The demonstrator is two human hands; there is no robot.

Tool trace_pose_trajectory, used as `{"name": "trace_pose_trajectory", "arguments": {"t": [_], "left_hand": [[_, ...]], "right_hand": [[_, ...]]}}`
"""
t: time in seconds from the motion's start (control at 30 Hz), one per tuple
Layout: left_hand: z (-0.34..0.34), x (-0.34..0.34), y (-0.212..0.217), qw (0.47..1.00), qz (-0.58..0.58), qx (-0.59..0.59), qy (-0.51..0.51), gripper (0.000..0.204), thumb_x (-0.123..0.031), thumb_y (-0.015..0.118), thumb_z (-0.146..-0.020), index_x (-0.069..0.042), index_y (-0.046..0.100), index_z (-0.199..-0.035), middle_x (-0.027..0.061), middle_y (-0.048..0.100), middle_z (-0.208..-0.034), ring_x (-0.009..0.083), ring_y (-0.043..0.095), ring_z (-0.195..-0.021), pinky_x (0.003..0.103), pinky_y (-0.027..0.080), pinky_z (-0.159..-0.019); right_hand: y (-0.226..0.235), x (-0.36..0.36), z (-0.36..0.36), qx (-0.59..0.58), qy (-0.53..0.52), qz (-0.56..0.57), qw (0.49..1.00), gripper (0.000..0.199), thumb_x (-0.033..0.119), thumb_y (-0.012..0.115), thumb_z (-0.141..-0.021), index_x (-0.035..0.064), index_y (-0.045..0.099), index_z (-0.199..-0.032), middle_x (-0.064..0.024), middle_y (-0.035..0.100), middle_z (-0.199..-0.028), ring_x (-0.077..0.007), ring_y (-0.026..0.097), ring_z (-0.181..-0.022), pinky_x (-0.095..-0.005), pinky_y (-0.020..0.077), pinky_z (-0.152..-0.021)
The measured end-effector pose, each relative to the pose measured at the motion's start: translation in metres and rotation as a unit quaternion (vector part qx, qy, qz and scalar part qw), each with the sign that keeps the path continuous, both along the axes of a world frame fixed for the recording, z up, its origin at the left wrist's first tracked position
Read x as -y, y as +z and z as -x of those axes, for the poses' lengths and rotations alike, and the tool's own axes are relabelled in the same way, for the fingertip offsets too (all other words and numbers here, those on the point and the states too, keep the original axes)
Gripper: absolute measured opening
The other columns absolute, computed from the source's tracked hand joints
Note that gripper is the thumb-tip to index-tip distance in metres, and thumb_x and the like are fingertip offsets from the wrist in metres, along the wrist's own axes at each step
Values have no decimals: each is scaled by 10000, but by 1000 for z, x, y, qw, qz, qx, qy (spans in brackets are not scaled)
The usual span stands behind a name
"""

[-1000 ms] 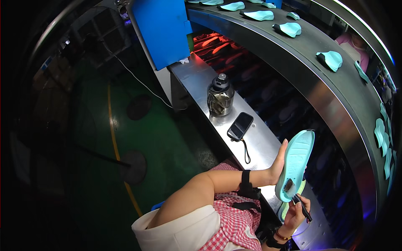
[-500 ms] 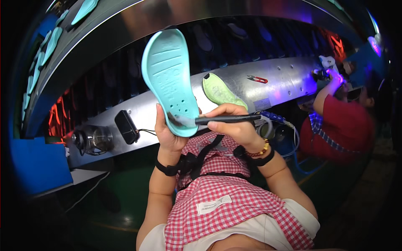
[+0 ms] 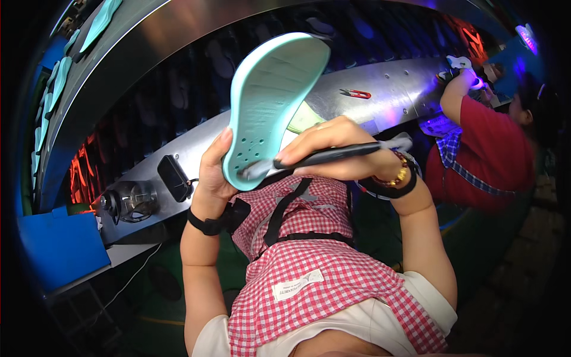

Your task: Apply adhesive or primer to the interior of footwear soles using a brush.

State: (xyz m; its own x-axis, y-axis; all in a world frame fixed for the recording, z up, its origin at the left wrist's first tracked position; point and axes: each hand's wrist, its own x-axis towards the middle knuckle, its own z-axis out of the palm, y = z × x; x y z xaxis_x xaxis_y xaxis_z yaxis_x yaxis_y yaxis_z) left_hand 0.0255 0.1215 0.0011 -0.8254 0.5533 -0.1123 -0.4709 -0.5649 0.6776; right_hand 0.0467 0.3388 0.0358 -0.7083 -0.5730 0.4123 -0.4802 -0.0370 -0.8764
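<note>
A turquoise foam shoe sole (image 3: 270, 101) with small holes near its lower end stands upright in front of me. My left hand (image 3: 213, 172) grips its lower edge from the left. My right hand (image 3: 333, 149) holds a black pen-like tool (image 3: 324, 156) level, its pale tip touching the sole's lower part. A pale green sole (image 3: 303, 119) lies on the metal bench (image 3: 380, 89) just behind my right hand.
On the bench lie red snips (image 3: 355, 93), a black phone-like device (image 3: 173, 177) and a clear jar (image 3: 131, 199). A blue box (image 3: 59, 244) sits at left. Several turquoise soles (image 3: 59, 77) ride a curved conveyor above. A person in red (image 3: 482, 149) works at right.
The view has swung from the right side round to face the bench. The turquoise sole has risen higher and closer, with the tool still against its lower end.
</note>
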Motion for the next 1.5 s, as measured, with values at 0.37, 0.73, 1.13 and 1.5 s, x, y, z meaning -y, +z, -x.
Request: {"name": "trace_pose_trajectory", "arguments": {"t": [0.37,0.73,1.13,1.5], "left_hand": [[0,-3,27,977,174,47,-114,447,-271,488,-833,38,450,-1154,148,577,-979,176,604,-818,265,506,-696],[1,39,0,976,189,66,-86,511,-340,487,-805,74,493,-1104,172,591,-964,216,605,-805,296,493,-700],[-1,49,-10,998,-29,13,50,621,-494,361,-857,11,403,-1217,165,497,-1170,293,527,-1016,406,420,-888],[2,-29,-48,974,-134,149,106,797,-688,203,-791,-50,380,-1235,130,493,-1165,335,513,-996,488,422,-852]], "right_hand": [[4,-22,11,-28,157,-82,984,149,48,606,-743,23,615,-889,-123,636,-918,-254,619,-831,-303,483,-706],[2,-37,1,7,108,-56,993,166,-6,618,-729,-8,615,-895,-144,635,-916,-245,614,-890,-304,480,-787],[6,-35,-16,21,-19,48,998,227,-5,688,-654,10,634,-873,-117,645,-888,-231,612,-863,-321,468,-795],[-40,4,2,173,-200,37,964,195,55,672,-663,15,650,-852,-144,610,-938,-209,586,-908,-290,467,-765]]}}
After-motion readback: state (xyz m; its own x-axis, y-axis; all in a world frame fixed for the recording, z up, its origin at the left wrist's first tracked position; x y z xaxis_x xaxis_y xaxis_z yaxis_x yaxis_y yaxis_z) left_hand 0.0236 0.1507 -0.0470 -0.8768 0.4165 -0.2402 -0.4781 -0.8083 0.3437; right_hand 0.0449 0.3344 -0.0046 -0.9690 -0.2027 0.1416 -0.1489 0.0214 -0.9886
